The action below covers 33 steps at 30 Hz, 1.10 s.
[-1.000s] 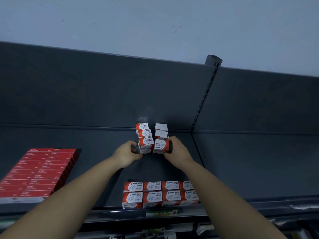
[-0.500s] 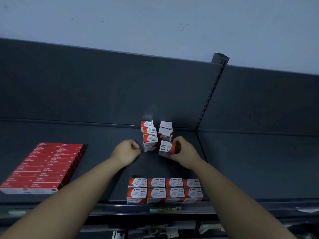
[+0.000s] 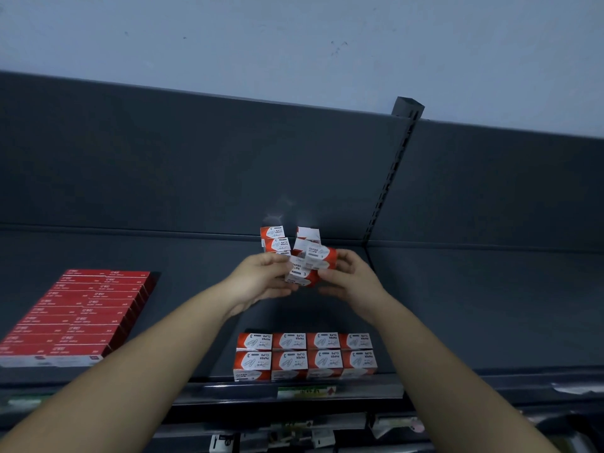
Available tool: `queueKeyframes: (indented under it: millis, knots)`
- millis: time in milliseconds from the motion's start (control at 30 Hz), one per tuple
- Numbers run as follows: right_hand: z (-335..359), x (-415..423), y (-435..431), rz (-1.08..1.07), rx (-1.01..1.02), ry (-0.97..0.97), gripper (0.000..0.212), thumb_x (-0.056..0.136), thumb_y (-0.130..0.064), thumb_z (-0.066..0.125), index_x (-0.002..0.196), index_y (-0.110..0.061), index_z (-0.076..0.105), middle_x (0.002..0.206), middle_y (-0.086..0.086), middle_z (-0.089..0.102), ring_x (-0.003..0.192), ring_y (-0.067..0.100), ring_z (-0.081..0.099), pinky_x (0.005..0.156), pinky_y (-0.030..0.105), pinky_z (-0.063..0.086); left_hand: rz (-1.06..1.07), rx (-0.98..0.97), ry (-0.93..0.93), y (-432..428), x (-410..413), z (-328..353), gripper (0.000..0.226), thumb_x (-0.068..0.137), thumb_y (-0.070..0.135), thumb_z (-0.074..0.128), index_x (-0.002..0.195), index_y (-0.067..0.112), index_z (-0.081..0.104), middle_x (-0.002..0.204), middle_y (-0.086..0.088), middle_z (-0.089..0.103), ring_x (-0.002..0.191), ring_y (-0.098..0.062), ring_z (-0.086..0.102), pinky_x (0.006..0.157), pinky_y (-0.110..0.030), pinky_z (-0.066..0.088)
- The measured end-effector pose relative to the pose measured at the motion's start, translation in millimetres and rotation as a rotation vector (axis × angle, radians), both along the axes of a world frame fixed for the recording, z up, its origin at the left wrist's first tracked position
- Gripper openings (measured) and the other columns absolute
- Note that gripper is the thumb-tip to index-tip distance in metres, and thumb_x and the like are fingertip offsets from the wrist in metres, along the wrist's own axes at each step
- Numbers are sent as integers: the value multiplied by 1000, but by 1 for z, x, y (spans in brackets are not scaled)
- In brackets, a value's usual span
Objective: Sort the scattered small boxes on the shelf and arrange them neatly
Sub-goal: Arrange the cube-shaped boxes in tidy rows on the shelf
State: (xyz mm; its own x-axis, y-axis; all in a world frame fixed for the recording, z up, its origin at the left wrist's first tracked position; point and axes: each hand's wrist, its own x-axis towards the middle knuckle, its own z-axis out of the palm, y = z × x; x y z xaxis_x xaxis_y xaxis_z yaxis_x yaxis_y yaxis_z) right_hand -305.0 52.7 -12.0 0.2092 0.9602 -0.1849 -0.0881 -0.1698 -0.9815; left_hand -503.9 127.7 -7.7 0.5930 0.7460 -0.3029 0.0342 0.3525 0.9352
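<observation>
Small red-and-white paper clip boxes are on a dark shelf (image 3: 163, 253). A tidy block of them (image 3: 305, 356) stands at the front edge, two rows of several. Further back a loose pile (image 3: 275, 240) leans near the rear panel. My right hand (image 3: 351, 279) grips one box (image 3: 320, 258), lifted and tilted above the shelf. My left hand (image 3: 261, 279) holds a second box (image 3: 299, 274) just below it. The two held boxes touch each other between my hands.
A flat stack of long red boxes (image 3: 81, 315) lies at the left of the shelf. A slotted upright post (image 3: 397, 165) divides the back panel. The shelf's front lip carries a price label (image 3: 305, 392). The shelf section right of the post is bare.
Both hands have risen off the shelf toward each other. My right hand lifted its box higher and my left hand, earlier curled beside the pile, now holds a box too.
</observation>
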Motion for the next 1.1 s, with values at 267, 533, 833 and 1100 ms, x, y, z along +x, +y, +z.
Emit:
queueKeyframes:
  millis: [267,533,833,1100]
  knots:
    - [15,15,-6,-65,73,428,50,88,21,48,129,-7,45,112,19,70,93,30,73,72,34,60,108,-10,-144,-3,-2,3,24,97,10,56,120,9,62,108,-18,73,96,-32,71,87,-35,59]
    - [14,7,-10,-49,37,404,37,94,-3,56,129,-12,49,102,9,74,87,23,70,77,33,52,93,11,-184,-7,-3,5,29,95,8,58,125,10,59,110,-16,72,97,-32,71,86,-35,59]
    - [18,-4,-12,17,6,215,29,98,-14,57,127,-17,53,110,8,73,92,24,70,77,35,53,74,-13,-218,-11,-13,8,28,97,7,54,125,12,59,113,-17,72,102,-33,70,86,-32,59]
    - [19,-11,-12,44,10,249,33,98,-12,57,130,-16,52,111,9,73,92,24,70,77,36,53,56,8,-227,-12,-23,6,33,96,8,56,129,11,57,118,-19,69,109,-37,66,85,-30,59]
